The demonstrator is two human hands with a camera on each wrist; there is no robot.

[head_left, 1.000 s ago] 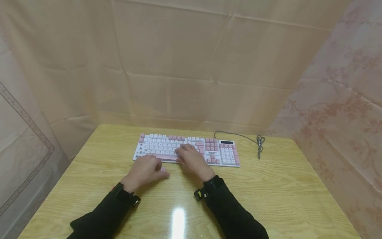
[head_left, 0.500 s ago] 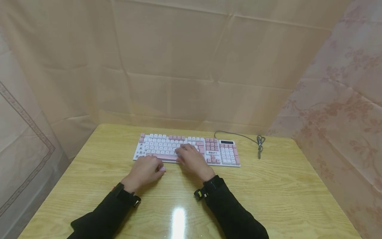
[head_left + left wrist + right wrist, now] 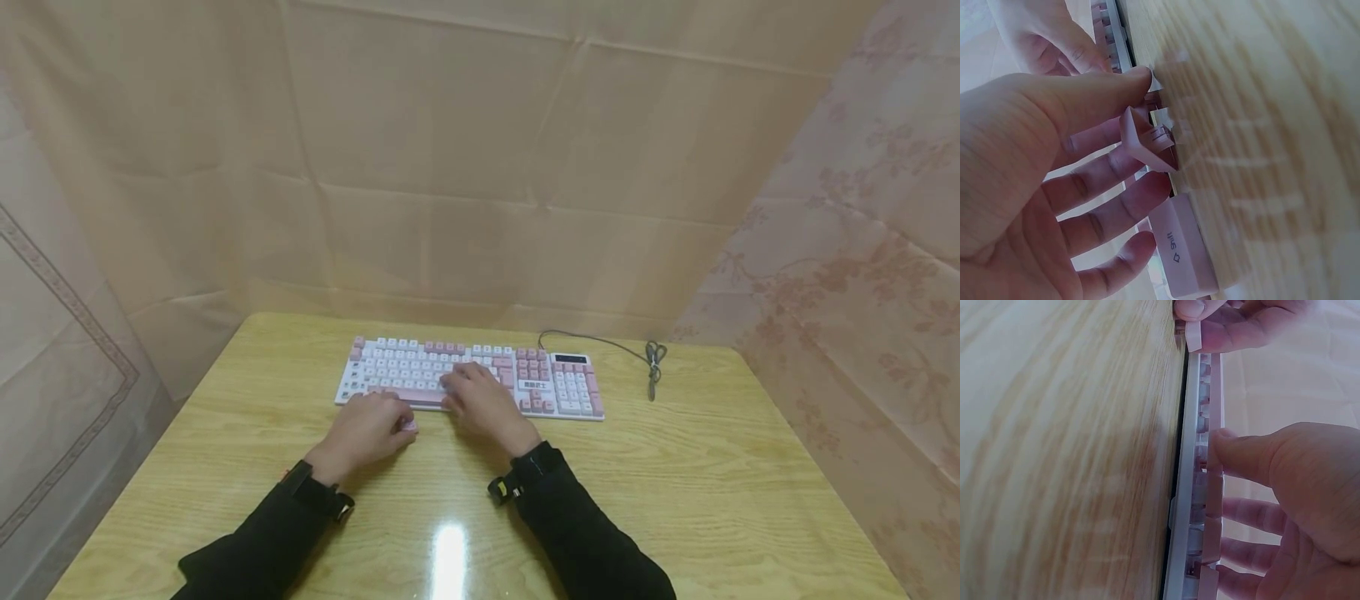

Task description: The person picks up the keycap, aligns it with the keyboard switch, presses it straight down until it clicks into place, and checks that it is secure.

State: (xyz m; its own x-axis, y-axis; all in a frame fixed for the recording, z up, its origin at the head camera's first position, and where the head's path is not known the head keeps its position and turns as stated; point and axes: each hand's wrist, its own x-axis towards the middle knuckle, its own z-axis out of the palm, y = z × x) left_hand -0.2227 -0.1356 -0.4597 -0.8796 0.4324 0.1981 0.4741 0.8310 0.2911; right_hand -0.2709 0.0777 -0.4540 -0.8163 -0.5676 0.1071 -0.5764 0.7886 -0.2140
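My left hand is at the front left edge of the pink and white keyboard. Its thumb and fingers pinch a small pink keycap just off that edge. In the left wrist view, the keycap is tilted, showing its hollow underside and stem. Close to the fingertips is a pink Shift key. My right hand rests over the middle of the keyboard. In the right wrist view, its thumb lies against the pink front row and its other fingers reach over the keys.
A grey cable runs from the keyboard's back to a tied bundle at the right. All of it lies on a wooden table. Cloth curtains hang behind and at both sides.
My left thumb, stretched out a second ago, has drawn in against the keycap, which now sits tilted between thumb and fingers. The right hand and keyboard look unmoved.
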